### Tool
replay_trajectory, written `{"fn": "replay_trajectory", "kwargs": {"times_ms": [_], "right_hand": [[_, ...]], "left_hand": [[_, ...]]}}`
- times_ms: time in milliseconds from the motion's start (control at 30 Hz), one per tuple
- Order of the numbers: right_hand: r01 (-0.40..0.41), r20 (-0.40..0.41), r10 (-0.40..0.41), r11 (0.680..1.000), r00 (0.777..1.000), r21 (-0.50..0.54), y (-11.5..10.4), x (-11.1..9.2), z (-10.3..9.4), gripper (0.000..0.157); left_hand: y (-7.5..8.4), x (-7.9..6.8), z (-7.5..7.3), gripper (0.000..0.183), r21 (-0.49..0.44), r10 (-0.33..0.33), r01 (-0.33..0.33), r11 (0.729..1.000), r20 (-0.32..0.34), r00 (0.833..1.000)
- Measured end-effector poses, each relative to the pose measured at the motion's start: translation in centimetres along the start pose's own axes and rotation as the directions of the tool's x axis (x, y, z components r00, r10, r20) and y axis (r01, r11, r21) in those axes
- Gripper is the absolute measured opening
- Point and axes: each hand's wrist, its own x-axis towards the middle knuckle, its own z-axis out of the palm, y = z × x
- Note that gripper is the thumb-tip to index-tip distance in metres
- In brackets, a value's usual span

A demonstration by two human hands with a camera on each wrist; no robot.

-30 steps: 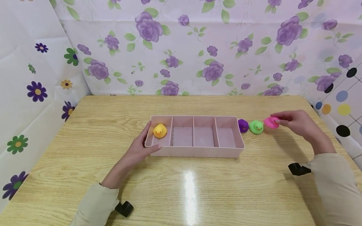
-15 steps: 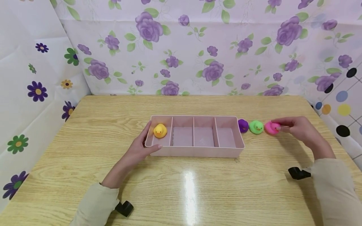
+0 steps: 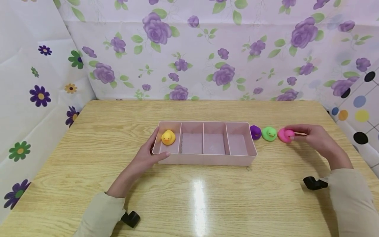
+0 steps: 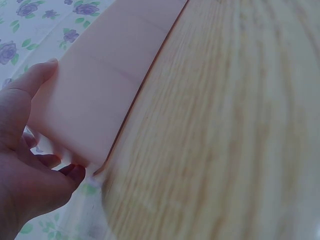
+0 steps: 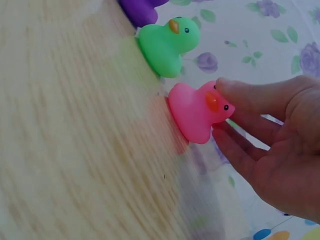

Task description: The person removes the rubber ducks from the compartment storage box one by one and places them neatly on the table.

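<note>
My left hand (image 3: 145,155) grips the left end of a pale pink divided box (image 3: 204,160), its thumb against the front wall and its fingers at the end wall. A yellow rubber duck (image 3: 168,137) sits in the leftmost compartment; the other compartments hold nothing. To the right of the box, a purple rubber duck (image 3: 255,132), a green rubber duck (image 3: 269,134) and a pink rubber duck (image 3: 285,135) stand in a row. My right hand (image 3: 319,141) pinches the pink duck by its head, between thumb (image 5: 250,97) and fingers, with the duck's base on the tabletop.
The wooden table (image 3: 165,200) extends in front of the box and to both sides. Flowered sheeting (image 3: 189,59) rises behind the table's far edge, with more patterned sheeting on the left and right. Black wrist mounts (image 3: 130,219) hang below both sleeves.
My right hand has lowered the pink duck slightly and brought it nearer, setting it down beside the green one. My left hand and the box stay in place.
</note>
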Motion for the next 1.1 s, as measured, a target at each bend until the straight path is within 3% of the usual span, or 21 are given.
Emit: {"fn": "replay_trajectory", "kwargs": {"times_ms": [333, 700, 1100], "right_hand": [[0.055, -0.087, -0.050, 0.997, 0.995, 0.060, -0.5, -0.2, -0.2, 0.067], [0.071, -0.185, -0.063, 0.997, 0.981, 0.039, -4.3, -0.7, 0.6, 0.069], [0.163, -0.115, -0.161, 0.987, 0.980, 0.010, -8.1, -0.8, 3.3, 0.058]], "left_hand": [[0.0, -0.1, -0.1, 0.098, 0.013, -0.002, 0.002, 1.000, 0.002, 1.000], [0.0, 0.0, 0.0, 0.097, -0.001, 0.001, -0.001, 1.000, -0.003, 1.000], [0.0, 0.0, -0.1, 0.097, 0.006, -0.004, 0.004, 1.000, -0.009, 1.000]]}}
